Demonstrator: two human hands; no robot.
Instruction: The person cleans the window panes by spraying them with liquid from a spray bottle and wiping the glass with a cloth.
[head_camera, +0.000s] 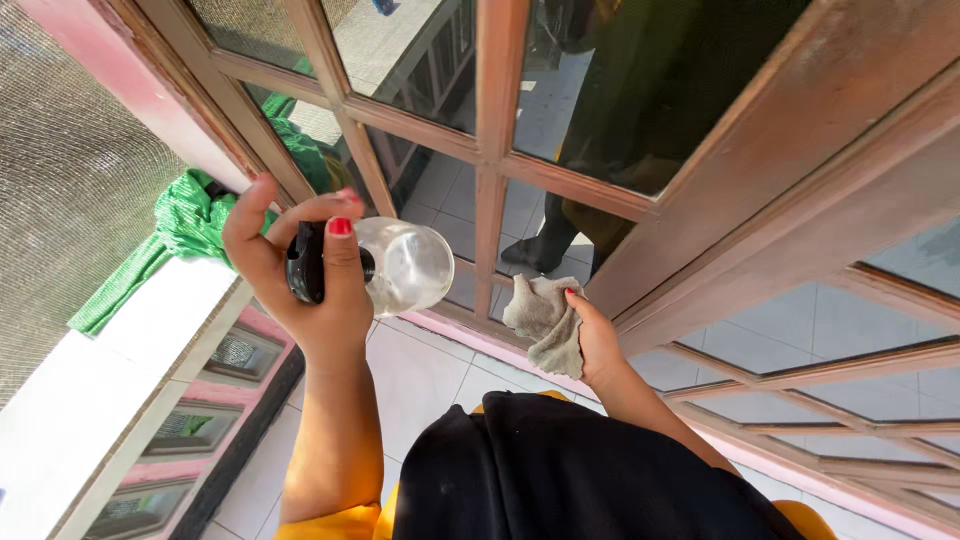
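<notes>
Head view looks down on a clear spray bottle (405, 265) lying sideways, its long axis pointing right toward the window panes (440, 190), black nozzle clamped in the left hand (300, 270). Right of it, the right hand (595, 340) has its fingers closed on a grey cloth (545, 320), pressed near the wooden frame (490, 150), nearer the glass than the bottle.

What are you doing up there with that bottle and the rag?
A person stands at a wooden-framed glass window. The left hand holds up a clear plastic spray bottle with a black nozzle, pointed toward the panes. The right hand presses a crumpled grey cloth near the lower part of the frame. A green cloth hangs at the window's left edge.
</notes>
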